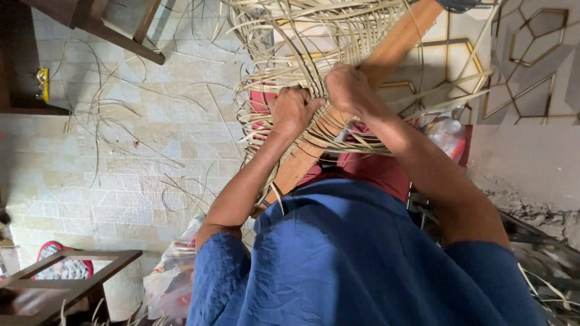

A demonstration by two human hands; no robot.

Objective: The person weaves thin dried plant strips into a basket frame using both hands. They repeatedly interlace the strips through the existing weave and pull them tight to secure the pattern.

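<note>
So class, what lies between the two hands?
In the head view, pale woven strips over a wooden plank fill the gap between left hand and right hand.

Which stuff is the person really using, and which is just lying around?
In use:
left hand
right hand
woven strips
wooden plank

Lying about:
loose strips on the tiled floor
plastic bag
wooden frame

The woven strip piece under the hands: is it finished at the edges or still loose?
Loose. The woven piece has unwoven strip ends fanning out around it, while the left hand and right hand press on it over a wooden plank.
</note>
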